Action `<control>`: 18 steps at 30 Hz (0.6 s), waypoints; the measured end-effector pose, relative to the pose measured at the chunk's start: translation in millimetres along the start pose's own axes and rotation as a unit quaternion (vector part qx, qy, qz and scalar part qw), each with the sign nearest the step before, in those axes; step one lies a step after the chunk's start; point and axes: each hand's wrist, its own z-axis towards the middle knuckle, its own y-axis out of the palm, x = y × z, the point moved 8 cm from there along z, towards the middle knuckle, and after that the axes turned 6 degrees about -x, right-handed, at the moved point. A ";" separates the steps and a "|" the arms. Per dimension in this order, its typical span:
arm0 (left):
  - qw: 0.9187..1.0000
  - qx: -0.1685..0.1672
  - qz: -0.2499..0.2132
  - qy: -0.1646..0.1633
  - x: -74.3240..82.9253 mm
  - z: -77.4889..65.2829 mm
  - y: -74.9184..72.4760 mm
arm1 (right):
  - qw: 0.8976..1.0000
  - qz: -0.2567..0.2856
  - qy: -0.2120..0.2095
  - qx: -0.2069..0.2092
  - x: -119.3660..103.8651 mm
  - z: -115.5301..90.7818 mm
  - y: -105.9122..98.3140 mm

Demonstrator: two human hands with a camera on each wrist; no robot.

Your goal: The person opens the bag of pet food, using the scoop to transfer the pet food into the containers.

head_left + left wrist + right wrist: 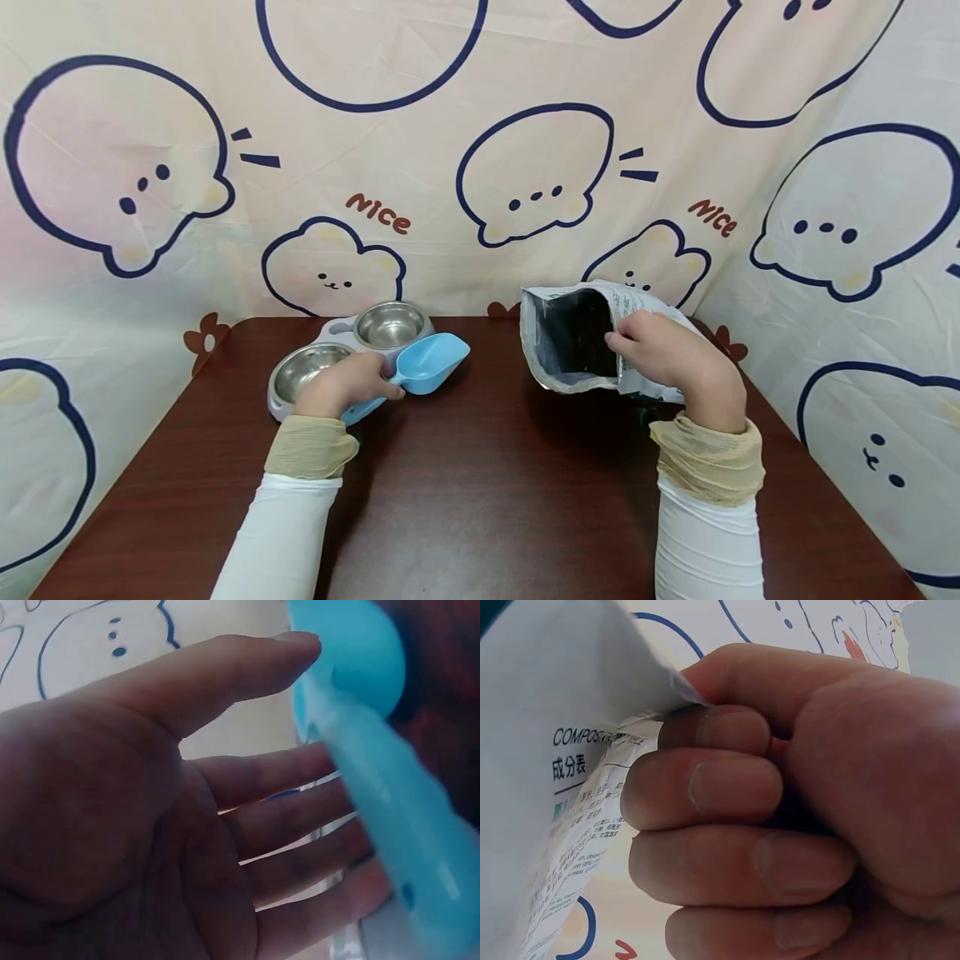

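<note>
My left hand [343,385] holds a light-blue scoop [429,367] by its handle, thumb near the neck and fingers behind it in the left wrist view. The scoop's cup points to the right, and nothing shows inside it. Just beyond this hand lies a double pet bowl [341,331] with two steel dishes in a pale holder. On the right, my right hand [666,354] pinches the edge of a silvery-white bag [630,293] between thumb and curled fingers. Its mouth gapes to the left, with dark contents inside. Printed composition text shows on the bag [547,697] in the right wrist view.
Everything stands on a dark brown table [480,500] with rounded back corners. A cartoon-printed cloth [435,167] hangs close behind it and along the sides. Bare tabletop lies between the scoop and the bag.
</note>
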 end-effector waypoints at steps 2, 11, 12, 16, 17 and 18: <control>1.000 -0.003 0.005 -0.001 2.3 1.6 3.8 | 1.000 0.000 0.002 -0.002 0.1 0.2 0.6; 0.999 -0.019 0.042 -0.011 1.6 8.0 11.5 | 1.000 -0.006 0.004 -0.003 1.0 0.6 0.4; 0.999 -0.023 0.045 -0.003 -2.3 12.7 13.4 | 1.000 -0.007 0.004 -0.002 1.0 0.8 0.4; 0.999 -0.038 0.028 0.011 -2.2 14.6 16.1 | 1.000 -0.009 0.002 -0.001 0.9 1.2 0.4; 0.999 -0.040 0.017 0.011 -2.3 14.6 16.7 | 1.000 -0.008 0.002 -0.001 0.9 1.2 0.5; 0.999 -0.041 0.006 0.012 -2.1 14.2 17.1 | 1.000 -0.007 0.002 -0.001 0.9 1.3 0.7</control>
